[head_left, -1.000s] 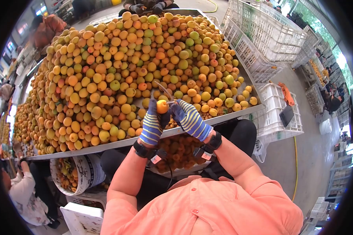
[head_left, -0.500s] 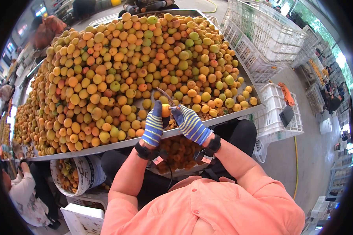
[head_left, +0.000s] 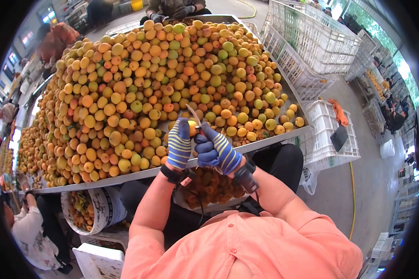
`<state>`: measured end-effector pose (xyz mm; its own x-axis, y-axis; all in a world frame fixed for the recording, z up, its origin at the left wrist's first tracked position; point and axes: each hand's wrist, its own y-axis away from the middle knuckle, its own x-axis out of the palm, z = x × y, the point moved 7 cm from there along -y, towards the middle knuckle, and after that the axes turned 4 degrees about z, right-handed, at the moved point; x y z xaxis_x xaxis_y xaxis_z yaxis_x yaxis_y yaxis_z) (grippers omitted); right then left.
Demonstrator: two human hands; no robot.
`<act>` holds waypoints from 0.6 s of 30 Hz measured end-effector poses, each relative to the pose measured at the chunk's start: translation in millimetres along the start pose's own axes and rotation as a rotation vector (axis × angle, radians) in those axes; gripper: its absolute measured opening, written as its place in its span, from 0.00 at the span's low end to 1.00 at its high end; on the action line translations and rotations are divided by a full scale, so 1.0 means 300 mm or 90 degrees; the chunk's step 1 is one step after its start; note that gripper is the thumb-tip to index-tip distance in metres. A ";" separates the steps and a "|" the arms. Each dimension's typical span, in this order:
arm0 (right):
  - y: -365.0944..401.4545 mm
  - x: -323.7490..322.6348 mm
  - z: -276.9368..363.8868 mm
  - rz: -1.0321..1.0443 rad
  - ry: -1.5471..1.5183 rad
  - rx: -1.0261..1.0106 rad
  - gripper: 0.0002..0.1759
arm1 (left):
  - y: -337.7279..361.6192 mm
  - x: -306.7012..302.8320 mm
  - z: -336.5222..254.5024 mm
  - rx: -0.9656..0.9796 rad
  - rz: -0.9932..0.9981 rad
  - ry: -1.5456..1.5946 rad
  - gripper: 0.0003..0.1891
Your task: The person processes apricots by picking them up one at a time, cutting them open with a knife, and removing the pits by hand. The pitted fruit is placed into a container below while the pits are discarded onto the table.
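My left hand (head_left: 179,143), in a blue and yellow striped glove, is closed around a yellow-orange apricot (head_left: 192,127) above the near edge of the metal table (head_left: 246,148). In a matching glove, my right hand (head_left: 214,148) is curled shut on a small knife (head_left: 191,111) with a thin curved blade pointing away from me. The knife's lower end meets the apricot between my two hands; its handle is mostly hidden by my fingers. A large heap of apricots (head_left: 139,93) rises just beyond my hands.
Below the table edge, a container of orange fruit pieces (head_left: 212,186) sits before my lap. A white bucket of fruit (head_left: 97,209) stands at the left. Stacked white crates (head_left: 312,42) rise at the right. A person's gloved hands (head_left: 172,15) are at the far edge.
My right hand has turned, its fingers now showing curled around the knife, and the blade stands steeper. Across the table, the other person's gloved hands have come closer to the heap.
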<state>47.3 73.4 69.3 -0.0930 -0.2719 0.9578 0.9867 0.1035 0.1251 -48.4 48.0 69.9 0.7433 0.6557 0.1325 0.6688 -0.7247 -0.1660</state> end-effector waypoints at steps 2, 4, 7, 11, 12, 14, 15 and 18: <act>-0.004 0.017 -0.006 0.086 -0.059 0.000 0.24 | -0.022 -0.003 0.049 -0.043 0.030 0.059 0.27; 0.005 0.051 -0.009 0.107 -0.069 -0.016 0.24 | -0.021 0.007 0.068 -0.077 0.008 0.128 0.28; 0.019 0.043 0.049 -0.042 0.122 -0.068 0.25 | -0.031 -0.023 0.166 -0.222 0.099 0.338 0.31; 0.048 0.009 0.112 -0.234 0.540 -0.112 0.19 | -0.039 -0.050 0.234 -0.288 0.043 0.394 0.32; 0.054 -0.001 0.113 -0.263 0.632 -0.108 0.17 | -0.034 -0.055 0.238 -0.293 0.019 0.390 0.32; 0.047 0.058 0.127 -0.191 1.116 -0.356 0.11 | -0.033 -0.050 0.234 -0.289 0.002 0.398 0.32; 0.049 0.026 0.125 -0.203 1.153 -0.409 0.13 | -0.033 -0.049 0.230 -0.288 -0.006 0.401 0.32; 0.059 -0.048 0.119 -0.265 1.092 -0.456 0.14 | -0.012 -0.054 0.221 -0.306 -0.007 0.324 0.33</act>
<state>61.4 113.4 67.2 -0.5357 -0.7394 -0.4078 0.8435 -0.4465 -0.2985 -63.8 54.1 3.7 0.5719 0.5677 0.5921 0.5201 -0.8092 0.2734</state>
